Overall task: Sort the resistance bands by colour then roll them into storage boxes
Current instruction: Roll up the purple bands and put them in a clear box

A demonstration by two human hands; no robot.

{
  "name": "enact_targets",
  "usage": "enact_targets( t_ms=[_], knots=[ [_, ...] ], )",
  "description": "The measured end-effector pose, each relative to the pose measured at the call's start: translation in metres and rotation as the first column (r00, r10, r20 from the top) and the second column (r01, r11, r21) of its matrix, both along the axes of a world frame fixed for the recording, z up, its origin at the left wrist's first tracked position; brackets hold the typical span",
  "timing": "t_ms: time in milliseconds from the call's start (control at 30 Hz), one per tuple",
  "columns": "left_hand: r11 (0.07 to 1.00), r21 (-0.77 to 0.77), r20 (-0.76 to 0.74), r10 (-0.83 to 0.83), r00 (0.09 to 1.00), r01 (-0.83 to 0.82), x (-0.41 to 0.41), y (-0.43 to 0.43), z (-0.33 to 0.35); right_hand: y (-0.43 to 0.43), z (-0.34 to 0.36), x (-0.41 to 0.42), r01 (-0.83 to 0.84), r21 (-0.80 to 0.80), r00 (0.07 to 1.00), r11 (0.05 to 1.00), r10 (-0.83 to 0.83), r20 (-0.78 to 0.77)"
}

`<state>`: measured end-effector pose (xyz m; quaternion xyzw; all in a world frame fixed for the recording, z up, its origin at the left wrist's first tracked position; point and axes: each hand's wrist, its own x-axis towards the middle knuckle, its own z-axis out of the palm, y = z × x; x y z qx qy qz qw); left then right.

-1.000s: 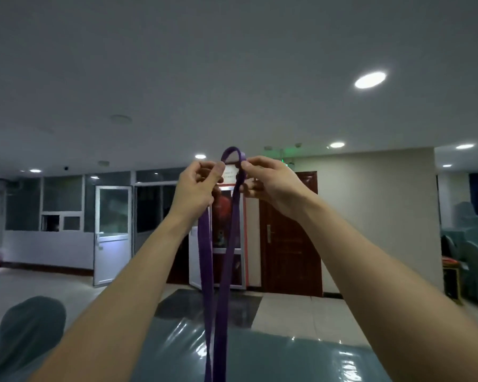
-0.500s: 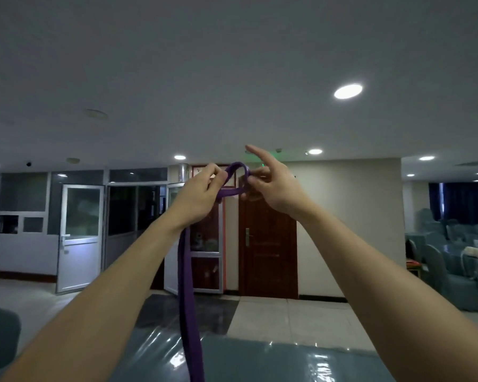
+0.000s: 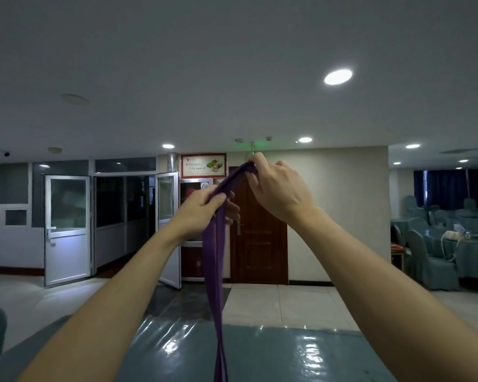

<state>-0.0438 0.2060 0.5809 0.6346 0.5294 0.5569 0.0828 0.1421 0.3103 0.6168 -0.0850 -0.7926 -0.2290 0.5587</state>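
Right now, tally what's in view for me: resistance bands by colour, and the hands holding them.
purple resistance band: 1
bands of any other colour: 0
hands holding it: 2, left hand and right hand
Total: 3

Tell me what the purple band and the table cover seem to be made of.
The purple band: probably rubber or latex, matte; it hangs limp in flat strips. The table cover: probably glossy plastic sheet; wrinkles catch bright glare.

matt purple rubbery band (image 3: 214, 260); glossy plastic-covered table (image 3: 260, 354); dark wooden door (image 3: 260, 244).
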Motion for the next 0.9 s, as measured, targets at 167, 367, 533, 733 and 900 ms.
enact_targets(
  t_ms=[167,367,533,733,900],
  knots=[
    [0.997,-0.074,-0.057,0.013,0.998,-0.017,0.0,-0.005,-0.004,0.018,-0.02,0.007,-0.004,-0.066,1.0,0.998,0.002,-0.025],
    [0.981,-0.129,0.167,-0.124,0.978,0.146,0.012,0.0,-0.061,0.023,-0.096,0.025,-0.14,-0.232,0.99,0.962,0.13,-0.061],
    [0.97,-0.244,0.036,0.009,0.999,0.001,0.018,-0.005,-0.143,0.006,-0.219,0.051,-0.411,-0.831,0.898,0.375,0.324,-0.298],
    [0.843,-0.538,-0.272,-0.161,0.949,-0.011,0.031,-0.022,-0.251,-0.031,-0.359,0.098,-0.643,-0.637,0.659,-0.425,0.118,-0.743],
    [0.813,-0.582,-0.332,-0.246,0.911,0.008,0.055,-0.025,-0.298,-0.043,-0.412,0.111,-0.472,-0.643,0.801,-0.604,0.011,-0.598]
  ],
)
